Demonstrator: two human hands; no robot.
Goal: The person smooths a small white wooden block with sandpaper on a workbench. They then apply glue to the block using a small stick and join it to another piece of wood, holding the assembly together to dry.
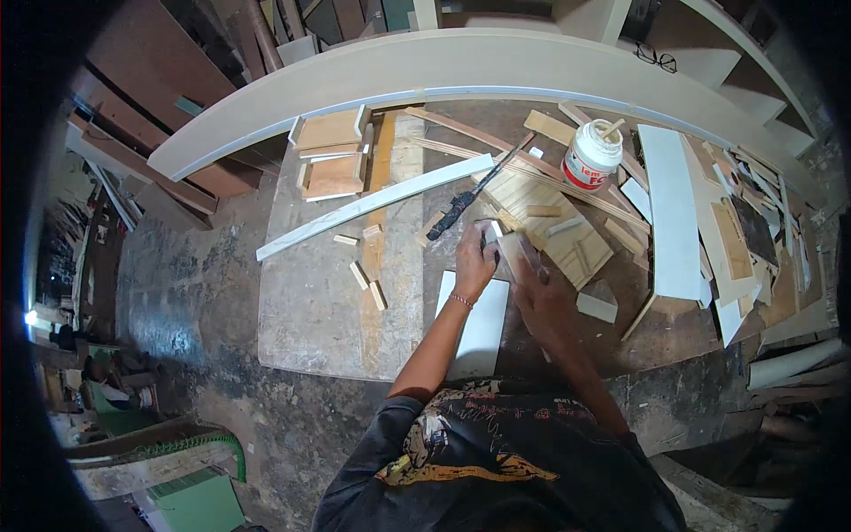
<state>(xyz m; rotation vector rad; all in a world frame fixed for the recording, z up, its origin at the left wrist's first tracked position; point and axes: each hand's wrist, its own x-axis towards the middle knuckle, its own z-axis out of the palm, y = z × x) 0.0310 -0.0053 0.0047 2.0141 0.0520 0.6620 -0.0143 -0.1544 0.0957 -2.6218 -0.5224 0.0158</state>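
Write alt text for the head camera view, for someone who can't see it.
A person's left hand and right hand meet at a small pale block over a cluttered workbench. Beyond them are a long white strip, a black-handled tool and an open white tub.

Dark-framed eyeglasses (656,59), green panel (204,507) at lower left, brown boards (168,75)

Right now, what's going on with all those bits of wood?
A person is working at a cluttered table. Their left hand and right hand are close together at a small pale wooden block; blur hides exactly how each one grips it. Just beyond the hands lie a tool with a black lumpy handle and a plywood board with small wood pieces on it. A white tub with a stick in it stands farther back, to the right.
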